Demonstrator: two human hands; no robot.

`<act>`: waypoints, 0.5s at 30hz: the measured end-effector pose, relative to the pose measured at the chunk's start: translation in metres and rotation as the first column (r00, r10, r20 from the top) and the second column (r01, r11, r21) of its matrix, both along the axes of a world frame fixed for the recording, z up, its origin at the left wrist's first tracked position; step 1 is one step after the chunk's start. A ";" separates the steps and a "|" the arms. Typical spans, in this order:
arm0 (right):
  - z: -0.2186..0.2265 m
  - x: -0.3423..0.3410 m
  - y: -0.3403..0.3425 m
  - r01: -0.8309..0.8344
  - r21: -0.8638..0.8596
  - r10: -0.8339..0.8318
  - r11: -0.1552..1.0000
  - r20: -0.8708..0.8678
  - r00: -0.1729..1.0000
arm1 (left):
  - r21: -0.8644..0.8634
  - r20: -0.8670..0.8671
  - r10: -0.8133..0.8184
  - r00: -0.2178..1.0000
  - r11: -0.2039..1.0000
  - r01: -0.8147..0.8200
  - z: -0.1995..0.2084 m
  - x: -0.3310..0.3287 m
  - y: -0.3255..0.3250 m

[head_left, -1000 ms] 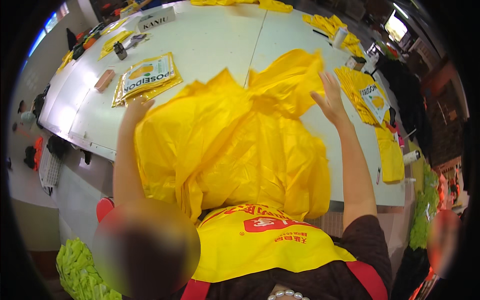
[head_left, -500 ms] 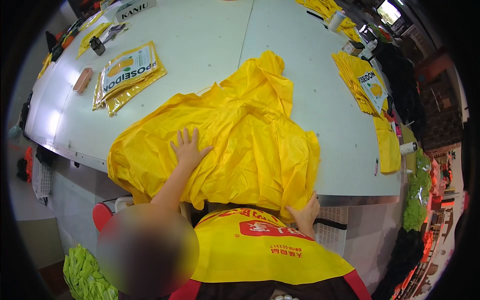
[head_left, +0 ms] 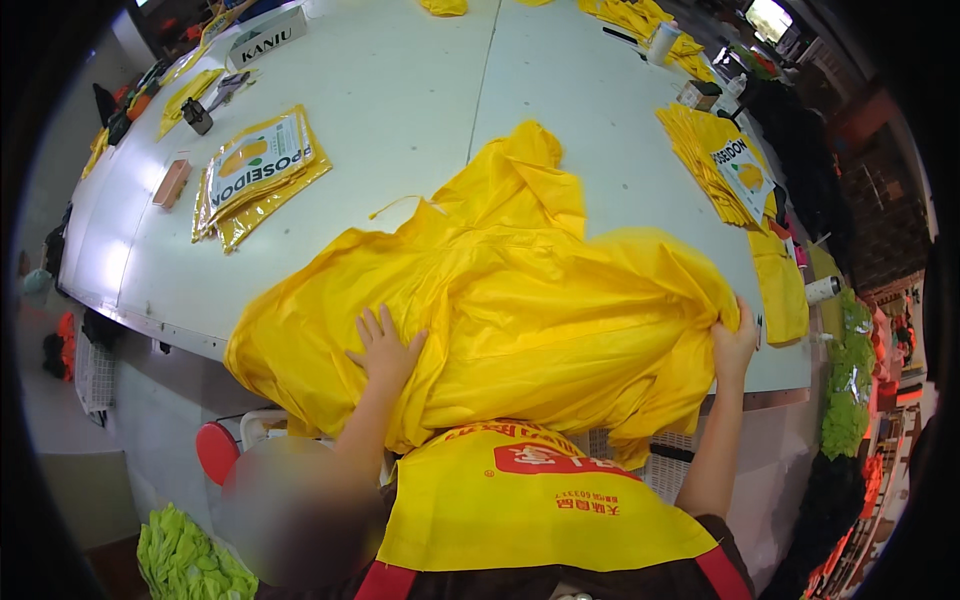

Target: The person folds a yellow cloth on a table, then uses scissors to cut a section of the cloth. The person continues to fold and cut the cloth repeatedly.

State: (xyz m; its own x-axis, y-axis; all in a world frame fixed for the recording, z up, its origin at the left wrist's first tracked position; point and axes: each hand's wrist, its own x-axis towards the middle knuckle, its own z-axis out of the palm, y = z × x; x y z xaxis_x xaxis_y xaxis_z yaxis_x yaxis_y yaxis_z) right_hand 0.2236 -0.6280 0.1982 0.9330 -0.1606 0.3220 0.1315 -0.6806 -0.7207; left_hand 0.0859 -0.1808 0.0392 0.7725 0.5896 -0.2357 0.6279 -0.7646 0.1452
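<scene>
Head view: the left hand [head_left: 387,352] lies spread (palm down) on the yellow garment [head_left: 560,325]; the right hand [head_left: 735,340] pinches its edge.

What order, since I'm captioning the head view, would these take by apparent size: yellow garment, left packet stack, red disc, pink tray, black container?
1. Yellow garment
2. Left packet stack
3. Red disc
Pink tray and black container come last, too alike to rank.

so I get 1 left hand [head_left: 386,350], 1 right hand [head_left: 735,340], 1 big yellow garment [head_left: 560,310] mid-frame, 2 labelled yellow stacks [head_left: 262,165] (upper left, upper right), 1 pinkish oblong box [head_left: 172,184] upper left, 1 red round seat [head_left: 216,453] lower left
</scene>
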 end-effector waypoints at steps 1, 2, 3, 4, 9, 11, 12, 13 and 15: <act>-0.004 0.014 -0.005 0.026 -0.026 -0.025 0.999 0.007 1.000 | -0.014 -0.009 0.030 1.000 0.999 -0.030 0.000 -0.006 -0.010; -0.015 0.030 -0.015 0.055 -0.048 -0.054 0.997 0.017 0.998 | -0.024 -0.014 0.057 0.998 0.998 -0.057 0.000 -0.008 -0.017; -0.030 0.044 -0.027 0.082 -0.071 -0.080 0.994 0.028 0.996 | -0.035 -0.034 0.074 0.997 0.997 -0.075 0.000 -0.010 -0.021; -0.057 0.058 -0.043 0.091 -0.204 -0.114 0.975 -0.104 0.988 | -0.028 -0.036 0.081 0.996 0.996 -0.082 0.002 -0.006 -0.023; -0.141 0.120 -0.096 -0.149 -0.448 -0.249 0.882 -0.710 0.658 | 0.149 0.099 0.022 0.995 0.988 -0.037 -0.013 0.017 -0.008; -0.130 0.149 -0.088 -0.303 -0.486 -0.093 0.820 -0.635 0.767 | -0.039 0.160 0.077 0.984 0.997 -0.072 0.004 0.039 -0.007; -0.119 0.166 -0.080 -0.372 -0.510 -0.005 0.776 -0.594 0.804 | -0.134 0.187 0.109 0.976 0.987 -0.085 0.011 0.053 -0.008; -0.095 0.177 -0.051 -0.470 -0.352 0.257 0.810 -0.506 0.823 | -0.083 0.387 -0.010 0.922 0.995 0.046 0.013 0.066 -0.014; -0.054 0.178 0.044 -0.619 -0.138 0.594 0.773 -0.184 0.783 | 0.098 0.691 -0.261 0.674 0.958 0.271 0.013 0.095 -0.046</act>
State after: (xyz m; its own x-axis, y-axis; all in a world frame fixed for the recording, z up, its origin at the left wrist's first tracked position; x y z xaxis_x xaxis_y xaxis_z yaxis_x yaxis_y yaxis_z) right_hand 0.4015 -0.5840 0.1445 0.8494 0.5019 0.1633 0.4808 -0.6082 -0.6316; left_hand 0.1811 -0.2268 0.0519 0.8421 0.3343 0.4231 0.1163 -0.8788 0.4628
